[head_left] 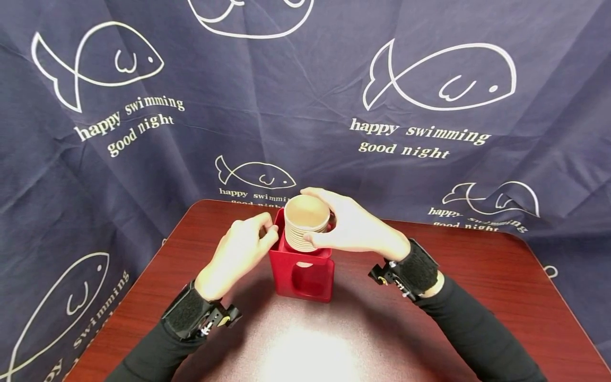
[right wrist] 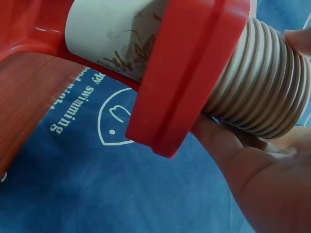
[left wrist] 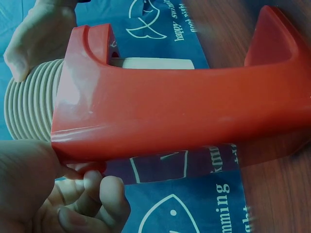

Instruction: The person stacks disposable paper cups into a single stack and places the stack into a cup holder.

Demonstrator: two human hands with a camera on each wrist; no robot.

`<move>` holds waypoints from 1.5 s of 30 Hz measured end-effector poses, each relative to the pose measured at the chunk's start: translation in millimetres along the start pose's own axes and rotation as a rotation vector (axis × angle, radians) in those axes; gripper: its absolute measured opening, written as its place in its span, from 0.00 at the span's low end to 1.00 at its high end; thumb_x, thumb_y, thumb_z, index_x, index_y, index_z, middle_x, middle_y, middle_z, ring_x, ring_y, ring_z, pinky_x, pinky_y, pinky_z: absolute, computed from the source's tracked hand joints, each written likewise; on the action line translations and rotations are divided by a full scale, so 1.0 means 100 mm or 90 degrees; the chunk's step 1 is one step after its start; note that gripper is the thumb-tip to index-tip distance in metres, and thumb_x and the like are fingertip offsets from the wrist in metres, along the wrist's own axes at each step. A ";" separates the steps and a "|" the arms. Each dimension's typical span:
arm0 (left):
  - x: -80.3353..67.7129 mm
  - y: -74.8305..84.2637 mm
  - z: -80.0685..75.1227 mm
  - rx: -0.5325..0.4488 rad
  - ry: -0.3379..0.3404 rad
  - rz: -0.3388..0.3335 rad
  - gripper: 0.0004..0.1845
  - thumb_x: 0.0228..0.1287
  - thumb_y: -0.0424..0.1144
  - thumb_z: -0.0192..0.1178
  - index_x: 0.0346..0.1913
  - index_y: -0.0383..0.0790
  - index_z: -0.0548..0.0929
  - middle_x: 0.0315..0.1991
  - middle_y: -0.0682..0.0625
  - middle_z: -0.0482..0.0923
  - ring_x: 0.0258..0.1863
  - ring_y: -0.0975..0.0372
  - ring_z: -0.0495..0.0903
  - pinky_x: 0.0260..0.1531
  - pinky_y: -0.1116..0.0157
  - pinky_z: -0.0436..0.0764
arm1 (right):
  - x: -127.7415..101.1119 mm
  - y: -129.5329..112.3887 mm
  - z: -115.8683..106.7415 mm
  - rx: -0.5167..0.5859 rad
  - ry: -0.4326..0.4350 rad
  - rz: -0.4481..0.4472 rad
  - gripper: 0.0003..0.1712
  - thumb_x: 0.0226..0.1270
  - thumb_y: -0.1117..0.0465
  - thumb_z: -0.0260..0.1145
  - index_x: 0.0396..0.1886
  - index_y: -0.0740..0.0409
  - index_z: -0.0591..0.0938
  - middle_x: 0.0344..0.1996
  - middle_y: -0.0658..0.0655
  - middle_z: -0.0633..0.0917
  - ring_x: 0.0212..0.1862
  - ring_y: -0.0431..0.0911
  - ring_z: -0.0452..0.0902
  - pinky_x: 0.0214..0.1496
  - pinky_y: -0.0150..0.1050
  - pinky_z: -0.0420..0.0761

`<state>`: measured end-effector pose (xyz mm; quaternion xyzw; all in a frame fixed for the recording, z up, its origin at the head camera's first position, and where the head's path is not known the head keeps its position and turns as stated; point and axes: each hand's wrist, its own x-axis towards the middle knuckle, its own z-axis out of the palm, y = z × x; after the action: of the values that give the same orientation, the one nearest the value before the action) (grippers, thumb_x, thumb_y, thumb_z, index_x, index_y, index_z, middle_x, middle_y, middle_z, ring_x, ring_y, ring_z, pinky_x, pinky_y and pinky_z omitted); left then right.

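A red plastic holder (head_left: 303, 273) stands on the dark red table (head_left: 429, 318), with a stack of beige paper cups (head_left: 306, 223) set in its top. My right hand (head_left: 350, 225) grips the top of the stack, thumb in front and fingers curled round the back. The cups' ribbed rims (right wrist: 257, 87) stick out of the holder (right wrist: 187, 73) in the right wrist view. My left hand (head_left: 241, 249) holds the holder's upper left edge with curled fingers. In the left wrist view those fingers (left wrist: 92, 194) sit under the red wall (left wrist: 170, 111), beside the stack (left wrist: 29, 107).
A dark blue cloth (head_left: 305, 95) printed with white fish and lettering hangs behind and around the table. The table's left and right edges run close to the cloth. Bare tabletop lies in front of the holder.
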<state>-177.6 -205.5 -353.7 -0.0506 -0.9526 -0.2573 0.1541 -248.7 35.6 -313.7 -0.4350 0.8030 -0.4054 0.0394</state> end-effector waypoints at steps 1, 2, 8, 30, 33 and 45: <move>0.00 0.00 0.00 -0.001 -0.001 -0.001 0.08 0.69 0.42 0.59 0.30 0.50 0.78 0.14 0.56 0.71 0.17 0.61 0.68 0.16 0.64 0.67 | 0.00 0.00 0.00 -0.004 0.002 0.002 0.45 0.55 0.57 0.78 0.73 0.54 0.70 0.54 0.50 0.84 0.49 0.44 0.79 0.46 0.40 0.85; 0.00 0.00 0.00 -0.001 -0.002 -0.002 0.08 0.69 0.42 0.59 0.30 0.50 0.78 0.15 0.56 0.71 0.17 0.61 0.68 0.16 0.64 0.67 | 0.00 0.01 0.00 -0.007 0.004 0.004 0.45 0.55 0.57 0.78 0.73 0.55 0.70 0.54 0.50 0.84 0.49 0.44 0.79 0.47 0.39 0.85; -0.01 0.00 -0.01 -0.008 -0.003 -0.004 0.07 0.69 0.42 0.59 0.31 0.50 0.79 0.15 0.56 0.72 0.17 0.61 0.68 0.16 0.64 0.68 | 0.02 0.01 0.02 -0.029 0.025 0.017 0.43 0.55 0.55 0.79 0.70 0.54 0.73 0.54 0.50 0.84 0.50 0.44 0.80 0.52 0.40 0.85; -0.02 0.03 -0.04 -0.011 -0.006 -0.008 0.07 0.70 0.42 0.59 0.32 0.49 0.79 0.15 0.56 0.71 0.17 0.61 0.69 0.17 0.64 0.69 | -0.01 0.04 0.10 -0.062 0.013 0.014 0.43 0.52 0.51 0.81 0.68 0.54 0.74 0.53 0.48 0.83 0.50 0.42 0.79 0.55 0.40 0.83; -0.02 0.03 -0.04 -0.010 -0.009 -0.009 0.07 0.70 0.42 0.58 0.32 0.49 0.79 0.15 0.55 0.71 0.17 0.61 0.68 0.17 0.64 0.69 | -0.02 0.06 0.11 -0.057 0.002 0.012 0.44 0.53 0.51 0.81 0.69 0.55 0.74 0.54 0.49 0.83 0.51 0.42 0.79 0.55 0.40 0.83; -0.02 0.02 -0.02 -0.010 -0.010 -0.006 0.07 0.70 0.42 0.58 0.32 0.48 0.79 0.15 0.55 0.71 0.17 0.61 0.68 0.17 0.64 0.69 | -0.04 0.11 0.12 -0.019 -0.023 -0.003 0.45 0.56 0.55 0.80 0.72 0.59 0.72 0.63 0.55 0.80 0.62 0.47 0.78 0.67 0.45 0.79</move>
<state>-174.5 -205.0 -352.3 -0.0495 -0.9519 -0.2650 0.1454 -248.4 34.2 -330.3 -0.4446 0.8073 -0.3853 0.0466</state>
